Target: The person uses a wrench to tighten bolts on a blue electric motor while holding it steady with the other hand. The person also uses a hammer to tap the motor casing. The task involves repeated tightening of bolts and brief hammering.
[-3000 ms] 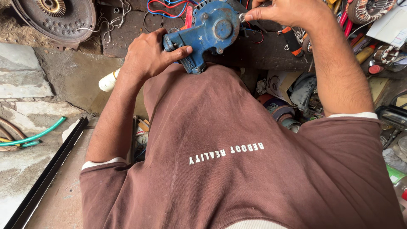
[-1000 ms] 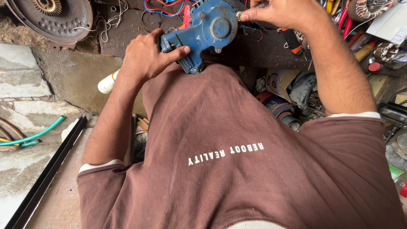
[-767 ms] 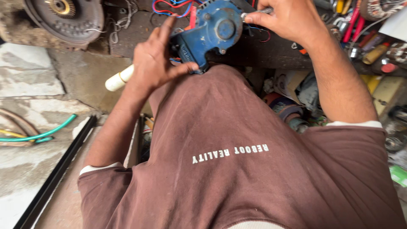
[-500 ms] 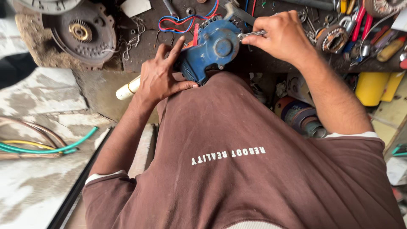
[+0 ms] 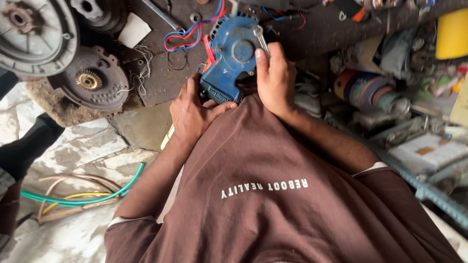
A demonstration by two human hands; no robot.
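Right hand fingers clenched on a wrench, its lower end hidden in the fist, left hand gripping the blue motor from below, fingertips hidden behind it, motor's base covered by the brown shirt, red and blue wires trailing behind, rotor discs at left partly cut off.

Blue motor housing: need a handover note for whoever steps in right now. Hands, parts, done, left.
Left hand: grips the lower edge of the blue motor housing, steadying it against the person's front.
Right hand: holds a metal spanner against the housing's right side.
Red and blue wires trail from the housing onto the dark bench.
Done: housing braced, spanner placed.
Left: whether the fastener is loose cannot be told.
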